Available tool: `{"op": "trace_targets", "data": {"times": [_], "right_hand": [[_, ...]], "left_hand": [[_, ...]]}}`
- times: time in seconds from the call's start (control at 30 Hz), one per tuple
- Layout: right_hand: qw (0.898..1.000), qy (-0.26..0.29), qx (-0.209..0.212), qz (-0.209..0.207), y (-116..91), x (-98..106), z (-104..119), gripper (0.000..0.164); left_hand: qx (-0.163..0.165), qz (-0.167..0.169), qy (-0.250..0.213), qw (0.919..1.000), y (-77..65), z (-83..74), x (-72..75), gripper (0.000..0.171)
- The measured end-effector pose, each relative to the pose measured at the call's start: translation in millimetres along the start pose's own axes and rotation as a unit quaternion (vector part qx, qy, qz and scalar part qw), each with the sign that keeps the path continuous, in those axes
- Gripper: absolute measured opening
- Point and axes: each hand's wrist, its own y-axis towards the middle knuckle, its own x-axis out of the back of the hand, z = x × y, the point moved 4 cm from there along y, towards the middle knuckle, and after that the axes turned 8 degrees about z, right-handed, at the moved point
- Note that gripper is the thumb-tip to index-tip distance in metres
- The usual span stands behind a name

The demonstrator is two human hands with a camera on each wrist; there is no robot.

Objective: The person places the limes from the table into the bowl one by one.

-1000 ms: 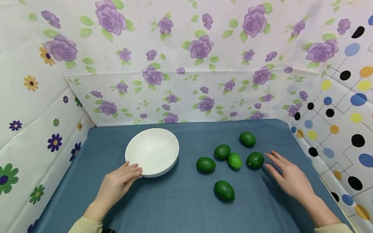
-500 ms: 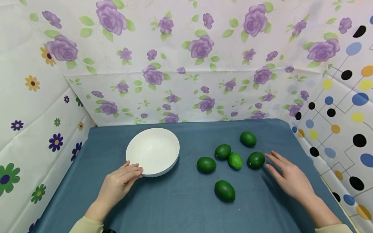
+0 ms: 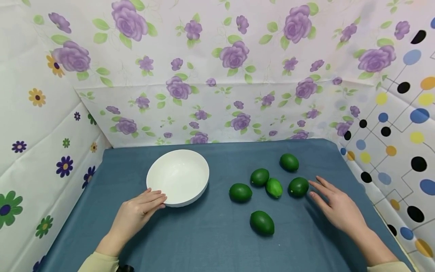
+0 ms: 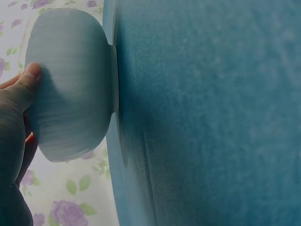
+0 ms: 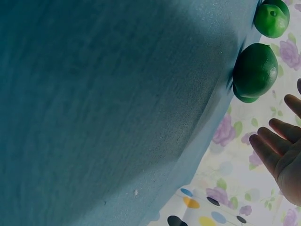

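Note:
A white bowl stands upright on the blue cloth, left of the middle. My left hand holds it at the near left rim, fingers over the edge; the left wrist view shows the thumb against the outer wall. To the right lie several green limes, one lighter lime among darker ones. My right hand is above the cloth beside the rightmost near lime, fingertips close to it. Its fingers are spread and hold nothing, as the right wrist view also shows beside a dark lime.
Blue cloth covers the table. A purple-flowered sheet rises along the back edge, with a flower-print sheet at left and a dotted sheet at right. One dark lime lies nearer the front than the others.

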Motion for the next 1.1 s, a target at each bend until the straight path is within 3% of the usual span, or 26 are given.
{"op": "trace_targets", "data": {"times": [0.83,1.1], "right_hand": [[1.000,-0.003,0.004,0.003,0.5,-2.5,-2.9,0.047],[1.000,-0.005,0.001,0.004,-0.1,-2.0,-2.2,0.047]], "left_hand": [[0.006,-0.012,0.004,0.9999,-3.2,-0.5,-3.0,0.032],[0.009,0.015,-0.007,0.9998,-2.6,-0.9,-1.7,0.048]]}}
